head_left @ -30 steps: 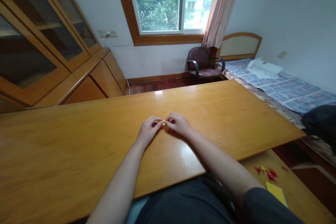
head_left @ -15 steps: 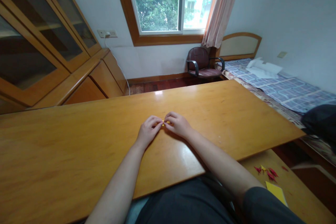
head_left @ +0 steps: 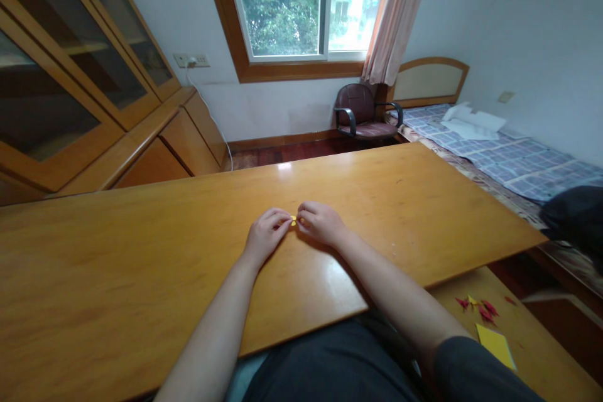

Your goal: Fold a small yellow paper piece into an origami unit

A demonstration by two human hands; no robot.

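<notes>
Between my two hands is a small piece of yellow folded paper (head_left: 293, 221), held just above or on the wooden table (head_left: 141, 264). The fingertips of my left hand (head_left: 269, 230) pinch it from the left. From the right, my right hand (head_left: 321, 223) pinches it with thumb and fingers. Only a little of the paper shows; the fingers cover the rest, so its exact shape is hidden.
On a lower surface at the right lie several small red folded paper pieces (head_left: 488, 310), a small yellow one (head_left: 472, 300) and a stack of yellow paper (head_left: 495, 345). Beyond the table are an armchair (head_left: 362, 112), a bed (head_left: 513, 151) and a cabinet (head_left: 155, 163).
My right hand's fingertips have shifted slightly to the right, and a little more of the yellow paper shows between the hands. My left hand has hardly moved.
</notes>
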